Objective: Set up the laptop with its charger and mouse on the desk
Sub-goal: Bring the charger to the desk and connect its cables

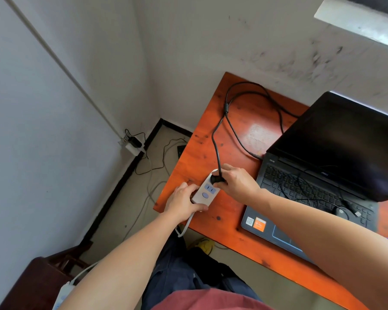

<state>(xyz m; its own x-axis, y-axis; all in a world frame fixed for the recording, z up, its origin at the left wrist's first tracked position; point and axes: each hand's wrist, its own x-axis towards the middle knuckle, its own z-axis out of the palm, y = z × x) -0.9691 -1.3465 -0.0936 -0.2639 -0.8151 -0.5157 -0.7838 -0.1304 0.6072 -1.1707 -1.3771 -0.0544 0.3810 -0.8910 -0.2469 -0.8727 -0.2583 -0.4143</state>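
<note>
My left grip [184, 201] wraps the power strip [207, 190], which runs lengthwise toward my right grip [239, 183] pinching the charger plug [217, 179] at its far socket.

Power strip [205, 190] on desk [231, 135] left of laptop [323, 175]; mouse [340, 211] on keyboard.

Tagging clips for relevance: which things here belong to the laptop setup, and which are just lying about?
Job: laptop, charger cable, plug held by the right hand, power strip held by the left hand, mouse on the keyboard, desk.
Lying about: wall adapter, floor cables, dark wooden furniture.
</note>
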